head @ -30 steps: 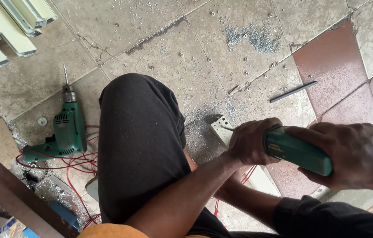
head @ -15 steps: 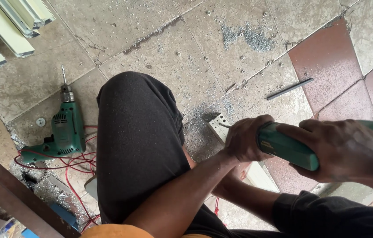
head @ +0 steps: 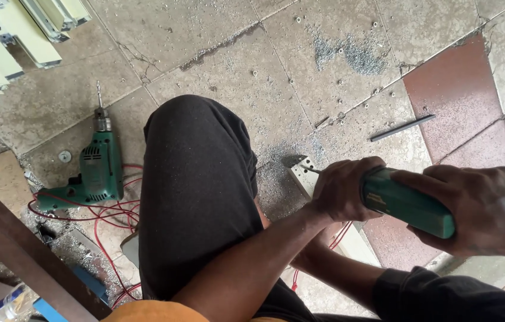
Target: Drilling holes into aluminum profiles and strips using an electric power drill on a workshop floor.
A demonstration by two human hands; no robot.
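Tiled floor (head: 300,71), grey with reddish tiles at far side from knee, littered with metal shavings and small screws. Bent knee in black trousers (head: 196,191) at centre, taken as landmark. Dark wooden beam (head: 20,250) at frame edge, well apart from knee past the idle drill. Stack of cream metal channels (head: 2,36) well apart from knee, at top corner. Green electric drill in hand (head: 407,206) just beside knee, body lying level, bit end aimed at cream perforated bracket (head: 303,173) on floor just beside knee; bit tip itself mostly hidden by fingers. Right hand (head: 485,209) wrapped round rear of that drill, grip closed tight on the body. Left hand (head: 342,191) between knee and right hand, grip closed round drill's front end near chuck, knuckles up. Second green drill (head: 98,170) lying idle on floor on other side of knee, bit pointing away, untouched. Red cable (head: 100,220) looped on floor under idle drill, running toward knee. Thin dark metal rod (head: 403,127) on floor beyond held drill, well apart from knee. Small washer (head: 64,157) near idle drill's handle.
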